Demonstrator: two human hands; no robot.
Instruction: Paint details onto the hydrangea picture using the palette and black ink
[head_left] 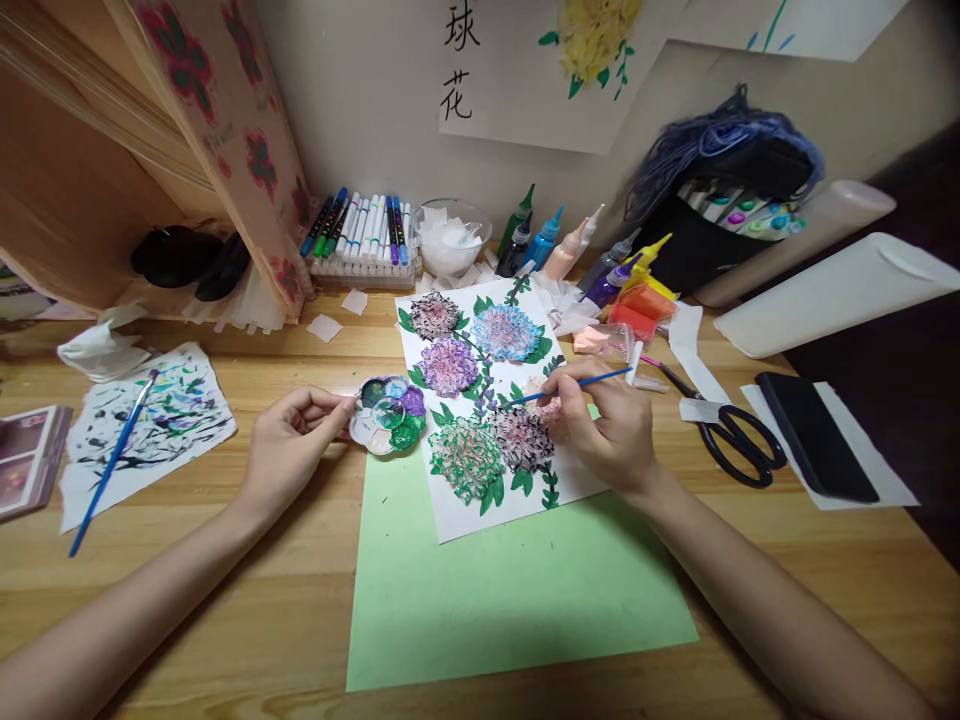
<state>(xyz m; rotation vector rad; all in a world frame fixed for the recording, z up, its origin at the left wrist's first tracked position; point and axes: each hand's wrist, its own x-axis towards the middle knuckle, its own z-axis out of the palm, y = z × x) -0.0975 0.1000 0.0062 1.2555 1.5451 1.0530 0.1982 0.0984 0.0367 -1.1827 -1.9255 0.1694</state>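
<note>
My left hand pinches the rim of a small flower-shaped paint palette, whose wells hold green, purple, blue and pale paint. In my right hand is a thin blue paintbrush, its tip pointing left and down onto the picture. That picture is a white sheet with several raised, textured flowers, among them a green one, a purple one and a blue one, with painted green leaves between. My right hand partly covers a pale pink flower. Beneath the sheet lies green paper.
To the left, another paintbrush rests on a paint-stained tissue. Markers, a glass bowl of paper scraps and several paint bottles line the back. On the right are black-handled scissors and a phone.
</note>
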